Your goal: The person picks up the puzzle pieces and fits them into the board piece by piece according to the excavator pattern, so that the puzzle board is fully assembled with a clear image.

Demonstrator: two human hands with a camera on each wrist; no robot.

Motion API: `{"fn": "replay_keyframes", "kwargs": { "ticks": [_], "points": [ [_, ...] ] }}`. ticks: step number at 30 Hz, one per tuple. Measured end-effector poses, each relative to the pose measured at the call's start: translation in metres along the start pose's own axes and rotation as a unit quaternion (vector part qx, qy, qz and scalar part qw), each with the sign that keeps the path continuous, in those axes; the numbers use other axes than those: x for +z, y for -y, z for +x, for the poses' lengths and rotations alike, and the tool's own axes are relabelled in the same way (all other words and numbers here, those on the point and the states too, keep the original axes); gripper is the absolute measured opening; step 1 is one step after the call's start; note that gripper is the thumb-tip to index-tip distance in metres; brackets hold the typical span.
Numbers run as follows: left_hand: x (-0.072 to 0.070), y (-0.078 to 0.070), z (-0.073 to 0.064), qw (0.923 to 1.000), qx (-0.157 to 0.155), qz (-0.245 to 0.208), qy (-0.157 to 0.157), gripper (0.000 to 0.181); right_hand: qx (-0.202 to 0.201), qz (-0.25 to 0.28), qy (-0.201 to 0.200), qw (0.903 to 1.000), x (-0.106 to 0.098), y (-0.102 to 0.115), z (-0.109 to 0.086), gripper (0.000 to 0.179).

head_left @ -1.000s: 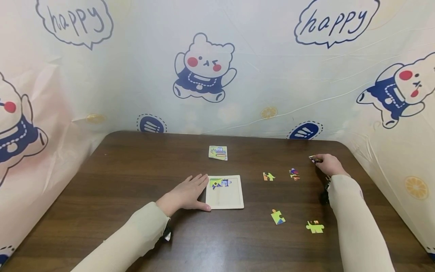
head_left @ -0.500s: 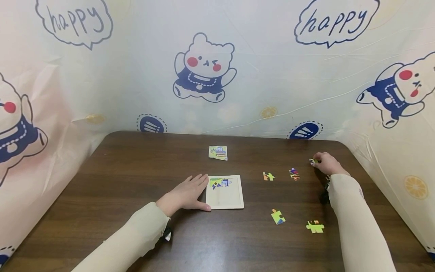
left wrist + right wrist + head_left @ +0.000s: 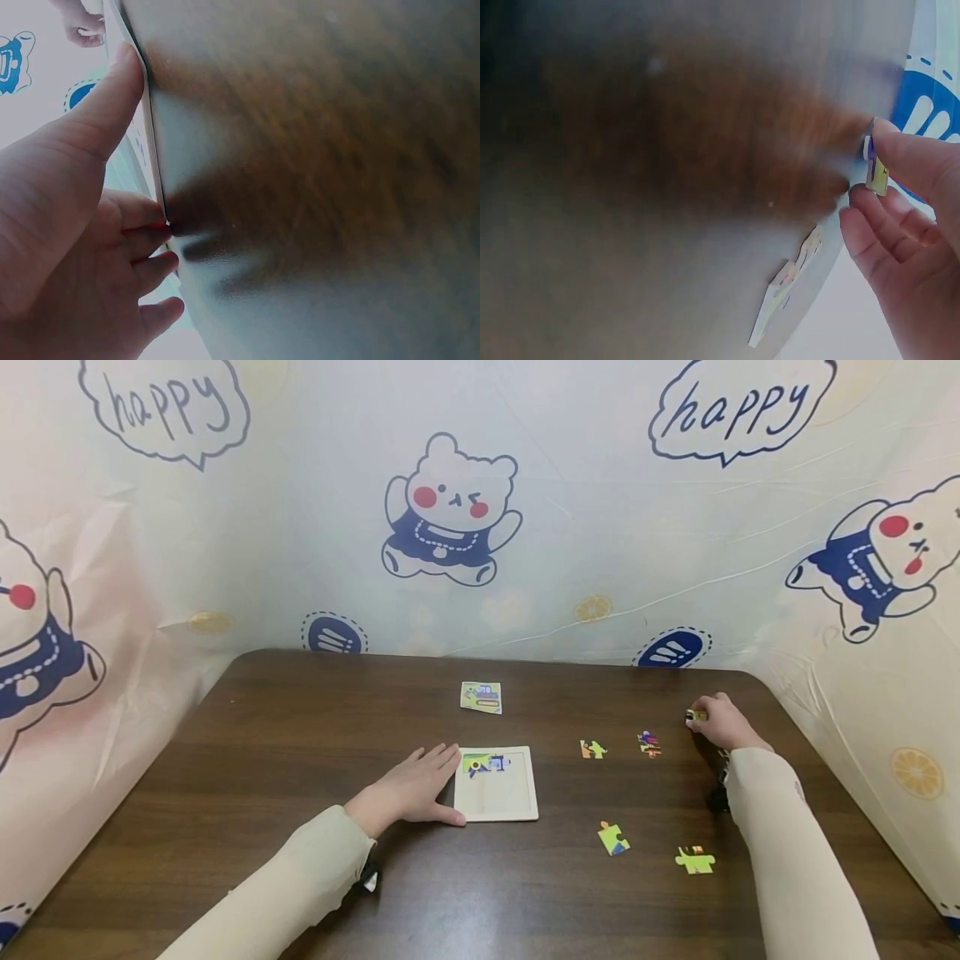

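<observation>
My right hand (image 3: pixel 727 724) is at the far right of the table, pinching a jigsaw puzzle piece (image 3: pixel 877 171) between thumb and fingers. The piece is tilted and shows yellow-green and purple; the fingers cover part of it. My left hand (image 3: pixel 414 785) lies with fingers straight against the left side of a white puzzle tray (image 3: pixel 495 800), thumb at its near left corner. In the left wrist view the thumb and fingertips run along the tray's edge. Joined pieces (image 3: pixel 486 764) with green and blue-purple print sit in the tray's upper left.
Loose puzzle pieces lie right of the tray: an orange-green one (image 3: pixel 594 749), a purple-orange one (image 3: pixel 649 744), a green one (image 3: pixel 613 838) and a yellow-green one (image 3: pixel 696 861). A small picture card (image 3: pixel 481 697) lies behind the tray. A printed curtain (image 3: pixel 570 527) stands behind the table.
The right hand has lifted and turned the pinched puzzle piece, whose yellow-green print now shows between the fingers. The left hand and the tray have stayed still.
</observation>
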State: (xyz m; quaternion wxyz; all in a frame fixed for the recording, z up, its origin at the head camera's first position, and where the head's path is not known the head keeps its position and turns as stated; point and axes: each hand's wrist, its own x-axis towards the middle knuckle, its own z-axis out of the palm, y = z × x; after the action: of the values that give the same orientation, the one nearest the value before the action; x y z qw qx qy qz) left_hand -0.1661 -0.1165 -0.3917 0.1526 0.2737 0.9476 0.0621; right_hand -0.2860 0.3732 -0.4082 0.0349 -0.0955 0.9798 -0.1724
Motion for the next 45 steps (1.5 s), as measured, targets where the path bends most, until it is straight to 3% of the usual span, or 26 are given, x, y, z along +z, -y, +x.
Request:
{"fn": "replay_keyframes", "kwargs": {
  "ticks": [4, 12, 22, 28, 36, 45],
  "points": [
    [0.000, 0.000, 0.001, 1.0000, 0.000, 0.005, 0.001, 0.095, 0.004, 0.013, 0.001, 0.9999, -0.001, 0.002, 0.001, 0.031],
    [0.001, 0.002, 0.003, 0.9999, -0.002, 0.012, 0.004, 0.096, 0.018, 0.086, 0.021, 0.9959, -0.007, 0.016, 0.000, 0.027],
    [0.002, 0.002, 0.003, 0.9999, -0.006, 0.010, 0.004, 0.096, 0.000, 0.014, 0.035, 0.9993, -0.008, 0.029, 0.002, 0.029],
    [0.002, 0.002, 0.003, 1.0000, -0.005, 0.007, 0.004, 0.096, -0.017, 0.055, 0.025, 0.9980, -0.009, 0.039, 0.001, 0.032],
    [0.001, 0.002, 0.001, 1.0000, -0.006, 0.007, 0.004, 0.096, -0.087, 0.109, 0.004, 0.9903, -0.007, 0.090, 0.004, 0.032],
    [0.001, 0.001, 0.001, 0.9999, -0.003, 0.011, 0.002, 0.097, -0.150, 0.179, 0.048, 0.9713, 0.015, 0.157, 0.000, 0.034]
  ]
}}
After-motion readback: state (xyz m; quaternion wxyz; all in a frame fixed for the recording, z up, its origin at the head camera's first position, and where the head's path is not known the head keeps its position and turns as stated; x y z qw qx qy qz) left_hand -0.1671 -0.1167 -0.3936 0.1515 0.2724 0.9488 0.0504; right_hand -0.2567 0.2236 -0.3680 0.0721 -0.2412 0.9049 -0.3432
